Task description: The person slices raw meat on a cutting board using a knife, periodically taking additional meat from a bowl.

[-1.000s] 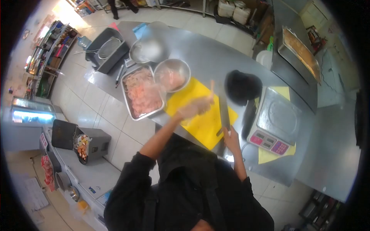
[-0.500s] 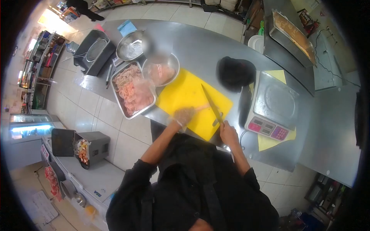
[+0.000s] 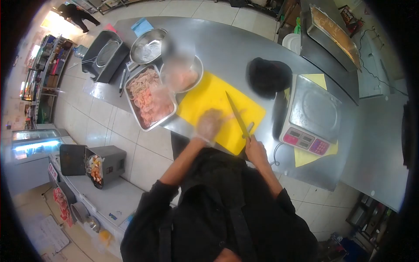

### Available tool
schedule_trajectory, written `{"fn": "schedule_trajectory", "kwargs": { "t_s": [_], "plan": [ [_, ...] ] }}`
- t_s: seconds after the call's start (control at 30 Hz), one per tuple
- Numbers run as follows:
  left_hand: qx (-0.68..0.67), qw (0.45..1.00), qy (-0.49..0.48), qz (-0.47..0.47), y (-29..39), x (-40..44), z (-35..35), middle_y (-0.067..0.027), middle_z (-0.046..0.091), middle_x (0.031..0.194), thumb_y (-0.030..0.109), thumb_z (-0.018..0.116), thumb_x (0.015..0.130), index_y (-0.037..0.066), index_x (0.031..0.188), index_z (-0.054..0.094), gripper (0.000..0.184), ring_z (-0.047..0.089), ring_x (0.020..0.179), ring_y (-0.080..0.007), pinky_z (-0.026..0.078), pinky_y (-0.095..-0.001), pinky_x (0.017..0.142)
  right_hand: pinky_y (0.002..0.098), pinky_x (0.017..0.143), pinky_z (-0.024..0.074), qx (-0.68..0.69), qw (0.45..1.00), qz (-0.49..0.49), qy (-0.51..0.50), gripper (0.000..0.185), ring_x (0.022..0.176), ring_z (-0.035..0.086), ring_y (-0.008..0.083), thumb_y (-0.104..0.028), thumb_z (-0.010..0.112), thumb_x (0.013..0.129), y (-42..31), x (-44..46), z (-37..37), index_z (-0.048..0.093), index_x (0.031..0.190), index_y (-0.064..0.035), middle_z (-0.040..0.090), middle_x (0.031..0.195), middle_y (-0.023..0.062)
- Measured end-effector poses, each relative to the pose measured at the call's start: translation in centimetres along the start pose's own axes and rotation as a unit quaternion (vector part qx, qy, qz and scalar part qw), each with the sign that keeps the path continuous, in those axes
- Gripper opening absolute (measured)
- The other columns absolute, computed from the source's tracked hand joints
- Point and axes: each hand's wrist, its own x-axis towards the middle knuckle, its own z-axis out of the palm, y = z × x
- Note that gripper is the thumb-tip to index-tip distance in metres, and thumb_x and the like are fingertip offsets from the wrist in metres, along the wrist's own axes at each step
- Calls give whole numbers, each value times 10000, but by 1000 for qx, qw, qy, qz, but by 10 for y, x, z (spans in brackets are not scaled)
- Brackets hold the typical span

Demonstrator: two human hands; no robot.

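Note:
A yellow cutting board (image 3: 196, 94) lies in front of me on the metal table. On it is a thin strip of pale pink meat (image 3: 228, 117), partly behind the knife. My left hand (image 3: 208, 124), in a clear plastic glove, is closed on the strip's left end, though its fingertips are blurred. My right hand (image 3: 256, 152) grips the handle of a long knife (image 3: 237, 114), whose blade slants across the board over the meat. A small grey object (image 3: 250, 127) rests beside the blade near the handle.
Left of the board stand a metal tray (image 3: 150, 128) of raw meat, a bowl (image 3: 200, 81) with meat, a steel bowl (image 3: 135, 50) and a grey bin (image 3: 104, 77). To the right are a black cap-like item (image 3: 268, 76) and a scale (image 3: 316, 107). A person (image 3: 80, 16) is far off.
My left hand has shifted slightly up from its pinch and looks more blurred. The knife has moved a little up and left. The distant person has come further into view.

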Motion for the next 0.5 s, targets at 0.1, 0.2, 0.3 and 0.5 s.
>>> {"fn": "schedule_trajectory", "kwargs": {
  "t_s": [0.1, 0.2, 0.3, 0.5],
  "plan": [
    [1, 1000, 5, 17, 26, 18, 23, -108, 672, 918, 267, 689, 903, 93, 1072, 698, 242, 657, 849, -338, 517, -470, 710, 603, 844, 516, -4, 1000, -14, 5, 350, 901, 656, 546, -299, 427, 1064, 3, -1, 5, 557, 1183, 3, 677, 923, 346],
    [19, 995, 82, 59, 32, 19, 29, -83, 658, 912, 254, 690, 885, 130, 1093, 697, 242, 637, 811, -316, 504, -450, 692, 609, 845, 514, -15, 1000, -7, -3, 347, 905, 655, 548, -294, 433, 1061, 5, -12, 1, 550, 1179, 11, 673, 916, 353],
    [42, 994, 75, 63, 22, 11, 43, -53, 642, 886, 208, 667, 863, 193, 1120, 689, 258, 619, 795, -272, 484, -436, 672, 619, 850, 510, -23, 999, 7, -34, 343, 924, 650, 550, -284, 441, 1057, 14, -20, -1, 538, 1177, 22, 670, 915, 360],
    [100, 994, 23, 47, 16, 3, 63, -26, 612, 888, 113, 596, 804, 198, 1133, 680, 350, 591, 833, -256, 446, -441, 687, 618, 849, 512, 0, 1000, -24, 10, 338, 937, 642, 557, -272, 446, 1053, -2, 36, 20, 532, 1149, 41, 658, 973, 374]
  ]
}}
